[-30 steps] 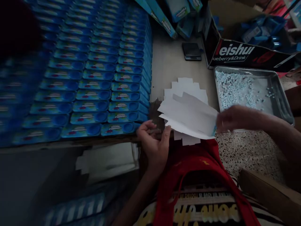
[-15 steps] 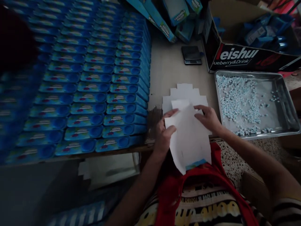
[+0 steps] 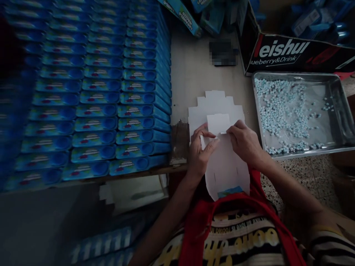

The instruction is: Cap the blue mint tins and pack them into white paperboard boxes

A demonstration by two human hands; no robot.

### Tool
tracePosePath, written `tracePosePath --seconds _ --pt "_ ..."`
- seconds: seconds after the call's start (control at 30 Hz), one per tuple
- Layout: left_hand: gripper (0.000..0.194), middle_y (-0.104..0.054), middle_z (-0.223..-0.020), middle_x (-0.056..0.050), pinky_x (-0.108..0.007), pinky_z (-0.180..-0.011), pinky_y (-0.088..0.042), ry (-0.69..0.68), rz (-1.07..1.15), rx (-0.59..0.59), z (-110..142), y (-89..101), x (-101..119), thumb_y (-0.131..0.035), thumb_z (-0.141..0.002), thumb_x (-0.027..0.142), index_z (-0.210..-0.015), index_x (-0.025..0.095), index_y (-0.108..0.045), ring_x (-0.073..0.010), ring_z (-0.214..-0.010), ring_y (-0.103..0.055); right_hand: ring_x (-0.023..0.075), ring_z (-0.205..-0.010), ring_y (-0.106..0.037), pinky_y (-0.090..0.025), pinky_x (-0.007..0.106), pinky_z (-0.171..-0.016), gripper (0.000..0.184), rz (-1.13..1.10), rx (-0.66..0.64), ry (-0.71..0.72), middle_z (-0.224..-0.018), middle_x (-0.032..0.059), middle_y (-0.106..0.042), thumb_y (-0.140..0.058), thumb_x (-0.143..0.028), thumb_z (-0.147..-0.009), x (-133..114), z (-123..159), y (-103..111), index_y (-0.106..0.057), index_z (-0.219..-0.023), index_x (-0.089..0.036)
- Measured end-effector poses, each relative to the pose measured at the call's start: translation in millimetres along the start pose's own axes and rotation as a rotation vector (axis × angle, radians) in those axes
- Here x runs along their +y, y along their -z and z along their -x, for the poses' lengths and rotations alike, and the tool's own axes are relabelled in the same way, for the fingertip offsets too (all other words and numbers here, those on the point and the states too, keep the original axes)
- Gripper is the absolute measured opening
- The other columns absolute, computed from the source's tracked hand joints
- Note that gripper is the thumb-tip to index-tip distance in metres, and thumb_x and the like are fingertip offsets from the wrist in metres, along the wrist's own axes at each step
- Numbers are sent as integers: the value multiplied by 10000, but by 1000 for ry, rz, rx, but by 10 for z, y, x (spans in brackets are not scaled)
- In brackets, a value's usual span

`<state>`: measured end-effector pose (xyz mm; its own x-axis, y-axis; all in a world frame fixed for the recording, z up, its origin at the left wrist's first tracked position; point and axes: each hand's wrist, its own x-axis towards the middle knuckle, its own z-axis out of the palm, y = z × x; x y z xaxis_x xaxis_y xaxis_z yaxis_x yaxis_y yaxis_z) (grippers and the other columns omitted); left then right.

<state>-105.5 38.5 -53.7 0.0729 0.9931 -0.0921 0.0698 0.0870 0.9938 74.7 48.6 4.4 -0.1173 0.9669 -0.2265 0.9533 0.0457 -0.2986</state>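
Observation:
A white die-cut cardboard box blank [image 3: 226, 162] lies between my hands, its near end over the red apron and a blue printed patch on its lower edge. My left hand [image 3: 202, 147] pinches its left side, thumb and forefinger at a folded edge. On the right, my right hand [image 3: 245, 142] is closed on a small flap, fingertips curled down. One flap stands up at the far end between both hands. Underneath, a second white blank [image 3: 213, 100] with stepped edges rests on the table.
Rows of blue packs [image 3: 97, 120] fill the table's left. A metal tray [image 3: 305, 153] of small pale-blue pieces sits at right, behind it a black carton [image 3: 291, 57] with blue packs. A dark pixelated device [image 3: 223, 52] and blue printed boxes [image 3: 181, 16] lie at the back.
The blank has gone from raised and bent to lying flatter. My right hand has closed on its flap; my left thumb has shifted inward. The view has tilted slightly.

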Motion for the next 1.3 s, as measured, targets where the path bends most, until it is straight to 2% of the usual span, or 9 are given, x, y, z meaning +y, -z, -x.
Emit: tracePosePath --seconds 0.23,0.33,0.43,0.5,0.67,0.8,0.93,1.13,1.3 --pt "338 -596 -1028 -31 -364 -958 -506 -58 69 236 -119 -194 -45 -711 -875 449 -1073 253 -519 -212 -992 -598 241 -971 -709 -507 357 -813 307 -185 183 -37 -1118 101 -751 -488 -180 -956 31 -29 -187 -593 -1243 -207" --pt "261 -594 -937 -26 -348 -907 -498 -10 30 234 -170 -225 -44 -583 -991 505 -973 244 -577 -200 -918 -590 247 -930 -733 -517 377 -800 416 -300 251 -70 -1057 87 -770 -487 -244 -978 83 68 -235 -476 -1392 -203" --pt "311 -615 -891 -23 -349 -881 -499 65 -26 178 -193 -200 -42 -582 -1000 503 -844 234 -579 -199 -879 -592 238 -879 -741 -511 372 -804 508 -320 161 -34 -1016 80 -795 -490 -303 -1025 138 130 -162 -413 -1509 -169" --pt "192 -636 -909 -10 -344 -869 -501 116 -44 185 -197 -172 -48 -677 -931 409 -909 238 -594 -197 -879 -598 231 -868 -741 -504 358 -804 497 -284 60 -7 -1024 87 -809 -497 -358 -1055 167 97 -57 -463 -1510 -160" --pt "269 -666 -1050 -12 -371 -970 -482 190 -35 173 -197 -154 -56 -720 -753 187 -1001 237 -628 -213 -1013 -616 222 -978 -744 -484 326 -829 393 -93 -97 61 -1167 110 -804 -414 -349 -1109 141 -234 239 -723 -1295 -192" --pt "288 -651 -1059 -29 -377 -943 -505 217 47 224 -213 -235 -31 -677 -751 145 -1021 227 -620 -222 -1005 -618 233 -1005 -732 -479 320 -825 314 86 -217 126 -1091 80 -815 -577 -365 -1041 13 -512 357 -805 -1205 -225" --pt "468 -655 -1079 -41 -361 -998 -507 86 72 154 -255 -284 -46 -592 -640 12 -1059 220 -611 -219 -1060 -627 273 -1012 -724 -476 341 -822 259 293 -329 215 -1037 86 -814 -727 -390 -943 -46 -698 354 -845 -1129 -254" --pt "403 -662 -991 -16 -336 -974 -507 26 71 142 -284 -224 -159 -586 -619 15 -966 219 -564 -182 -998 -649 238 -965 -703 -460 328 -829 225 338 -495 417 -973 47 -805 -772 -436 -905 18 -925 316 -850 -1038 -272" --pt "404 -634 -1016 -23 -322 -957 -511 54 61 167 -255 -281 -143 -607 -671 25 -1016 228 -551 -179 -997 -626 279 -967 -707 -464 368 -846 179 445 -469 463 -921 90 -784 -743 -311 -875 -156 -1002 177 -831 -1003 -222"
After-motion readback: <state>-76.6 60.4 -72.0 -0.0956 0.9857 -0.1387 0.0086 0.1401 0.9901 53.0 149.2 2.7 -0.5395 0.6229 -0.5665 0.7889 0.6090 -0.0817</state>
